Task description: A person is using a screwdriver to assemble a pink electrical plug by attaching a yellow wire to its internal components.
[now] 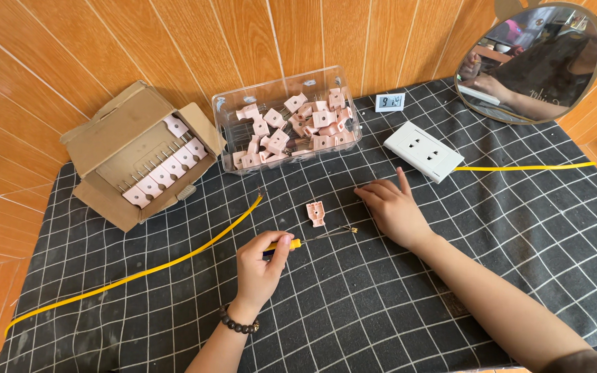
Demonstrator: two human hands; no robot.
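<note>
My left hand [260, 266] grips a small screwdriver [312, 239] with a yellow handle; its thin metal shaft points right, toward my other hand. A single pink plastic plug piece [316, 213] lies on the black checked cloth [354, 304] just above the shaft. My right hand [392, 209] rests palm down on the cloth to the right of that piece, fingers spread and index finger raised, with nothing visible in it.
A clear plastic bin [226, 124] holds several pink plug pieces. A cardboard box [101, 138] at left holds a row of them. A white wall socket [423, 150], small digital display [390, 102], round mirror [530, 62] and yellow strap [174, 259] lie around.
</note>
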